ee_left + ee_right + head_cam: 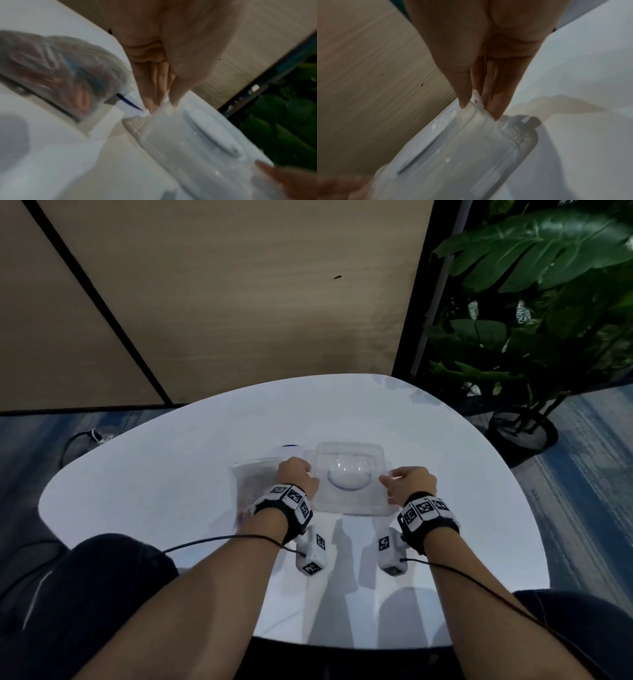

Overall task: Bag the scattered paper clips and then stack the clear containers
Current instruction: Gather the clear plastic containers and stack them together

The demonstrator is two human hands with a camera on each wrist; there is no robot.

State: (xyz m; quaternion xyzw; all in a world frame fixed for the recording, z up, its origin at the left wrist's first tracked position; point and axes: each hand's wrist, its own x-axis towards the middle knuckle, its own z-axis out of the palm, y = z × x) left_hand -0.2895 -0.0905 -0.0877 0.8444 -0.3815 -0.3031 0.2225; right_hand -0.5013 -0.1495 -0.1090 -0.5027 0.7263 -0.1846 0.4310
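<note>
Room: a wood-panelled wall with a dark vertical strip behind a white rounded table; a leafy potted plant stands on the blue floor to the right of the table.
Landmark: the clear container sits at the table's middle, straight ahead of the person, with a domed clear shape showing inside it; a second clear container shows just behind and seems nested with it, though how far it has seated I cannot tell.
Bag: a clear plastic bag holding coloured clips lies flat just left of the container, touching or nearly touching its left edge; a dark blue line marks its near-container end in the left wrist view.
Left hand: thumb and fingers pinch the container's left rim.
Right hand: thumb and fingers pinch the right rim tab.
Key relation: the container lies between the two hands, its long side running left to right, each hand equally near its own end.
Step in hand: judging by the filled bag and no loose clips in view, bagging looks done and stacking is under way.
Next move: likely an even lift or press from both ends, so the thin plastic does not tilt or buckle.
</note>
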